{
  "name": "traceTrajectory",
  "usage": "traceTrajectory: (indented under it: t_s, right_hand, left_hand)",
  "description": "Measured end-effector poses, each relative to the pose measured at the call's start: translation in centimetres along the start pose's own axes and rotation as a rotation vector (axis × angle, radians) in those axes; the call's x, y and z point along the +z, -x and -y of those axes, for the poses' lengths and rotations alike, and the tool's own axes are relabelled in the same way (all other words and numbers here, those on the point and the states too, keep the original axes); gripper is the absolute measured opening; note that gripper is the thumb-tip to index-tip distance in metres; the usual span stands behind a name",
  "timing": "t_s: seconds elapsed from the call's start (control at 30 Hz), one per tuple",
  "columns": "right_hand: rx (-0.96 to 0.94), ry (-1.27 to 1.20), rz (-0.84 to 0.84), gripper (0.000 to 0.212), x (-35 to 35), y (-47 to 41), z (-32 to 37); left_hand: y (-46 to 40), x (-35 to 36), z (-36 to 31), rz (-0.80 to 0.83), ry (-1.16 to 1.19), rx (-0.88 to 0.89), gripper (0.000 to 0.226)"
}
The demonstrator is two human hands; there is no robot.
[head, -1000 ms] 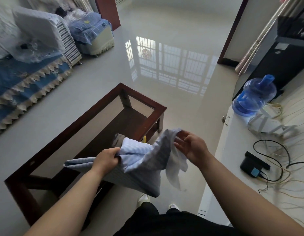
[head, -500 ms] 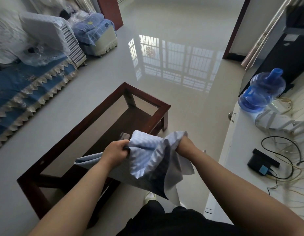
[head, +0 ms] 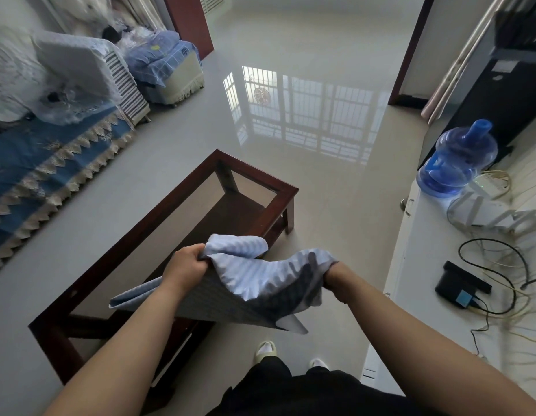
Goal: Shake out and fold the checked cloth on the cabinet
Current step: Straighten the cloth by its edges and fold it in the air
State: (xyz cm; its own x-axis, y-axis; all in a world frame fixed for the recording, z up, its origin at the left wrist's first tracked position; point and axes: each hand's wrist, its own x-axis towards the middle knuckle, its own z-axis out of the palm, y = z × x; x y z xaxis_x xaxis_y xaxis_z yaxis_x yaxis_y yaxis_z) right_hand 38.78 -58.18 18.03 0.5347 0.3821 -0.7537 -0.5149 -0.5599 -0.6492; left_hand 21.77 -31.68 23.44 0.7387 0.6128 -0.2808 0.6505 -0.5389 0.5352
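The pale blue checked cloth (head: 242,280) hangs crumpled in the air between my hands, over the near end of the coffee table. My left hand (head: 187,267) is shut on its upper left edge, with a flat tail of cloth trailing left below the wrist. My right hand (head: 336,280) grips the right side; its fingers are mostly hidden under the fabric. The white cabinet (head: 423,265) runs along the right, apart from the cloth.
A dark wooden glass-topped coffee table (head: 254,178) stands just ahead on the left. On the cabinet sit a blue water bottle (head: 459,160), a white router (head: 495,211), a black box (head: 459,285) and loose cables. A sofa with blue covers (head: 50,151) lines the left wall.
My hands have drawn apart, stretching the cloth wider. The right hand went from touching the cloth's edge to gripping it under the fabric. The view has tilted slightly.
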Motion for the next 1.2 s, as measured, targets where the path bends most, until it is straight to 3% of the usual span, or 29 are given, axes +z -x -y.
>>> traceTrajectory:
  t_s: [0.07,0.13,0.2,0.3,0.37,0.5,0.63,0.73,0.83,0.9,0.93,0.97,1.0,1.07,1.13,1.17,1.2]
  right_hand:
    - [-0.079,-0.012,-0.17,0.014,-1.3,0.1,0.0]
    - [-0.145,-0.3,-0.344,0.02,-2.9,0.3,0.3]
    - [-0.177,-0.329,-0.451,0.019,-4.1,0.7,1.1]
    - [-0.157,-0.313,-0.271,0.016,-4.9,1.3,3.1]
    - [-0.191,-0.201,-0.183,0.028,-5.5,1.4,4.2]
    - [-0.352,0.255,-0.528,0.021,-7.2,0.9,4.8]
    - [-0.158,0.68,-0.552,0.015,-8.0,0.6,4.4]
    - [-0.006,0.815,-0.575,0.016,-8.1,0.8,3.0]
    - [-0.017,0.594,-0.632,0.013,-8.7,0.3,1.7]
    - [-0.077,-0.111,-0.541,0.022,-8.8,0.3,1.6]
    - [-0.072,-0.581,-0.387,0.025,-8.5,0.6,1.8]
    - [-0.076,-0.899,-0.224,0.031,-8.2,0.7,2.1]
    - [-0.082,-1.014,-0.11,0.039,-7.9,0.9,2.4]
    - [-0.149,-0.843,-0.085,0.045,-7.2,1.6,3.3]
    - [-0.319,-0.525,-0.184,0.027,-7.1,2.4,4.4]
    - [-0.39,-0.438,-0.187,0.012,-7.5,2.9,5.0]
    - [-0.432,-0.434,-0.141,0.011,-8.0,2.9,5.3]
  left_hand:
    - [-0.2,-0.9,1.1,-0.034,0.025,-0.05,0.016]
    - [-0.3,-1.5,2.0,-0.068,0.039,-0.091,0.018]
    - [-0.5,-1.2,1.9,-0.072,0.014,-0.099,0.017]
    - [-1.0,-0.8,1.4,-0.081,0.013,-0.108,0.023]
    - [-1.2,-1.1,1.4,-0.067,0.02,-0.119,0.019]
    - [-1.1,-1.8,1.0,-0.061,0.024,-0.076,0.022]
    - [-1.1,-1.7,-0.3,-0.048,-0.034,-0.002,0.02]
    - [-1.2,-1.4,-1.2,-0.024,-0.106,0.053,0.013]
    - [-1.1,-1.2,-1.5,0.014,-0.151,0.094,0.02]
    - [-1.2,-1.1,-1.3,0.026,-0.183,0.079,0.017]
    - [-1.2,-1.0,-1.2,0.03,-0.191,0.068,0.014]
    - [-1.2,-0.9,-1.1,0.035,-0.194,0.06,0.012]
    - [-1.2,-0.8,-0.9,0.036,-0.191,0.056,0.012]
    - [-1.2,-0.7,-0.6,0.018,-0.158,0.046,0.012]
    - [-1.2,-0.7,-0.3,0.009,-0.098,0.029,0.011]
    - [-1.2,-0.8,-0.2,0.011,-0.06,0.021,0.012]
    - [-1.2,-0.8,-0.2,0.015,-0.021,0.014,0.012]
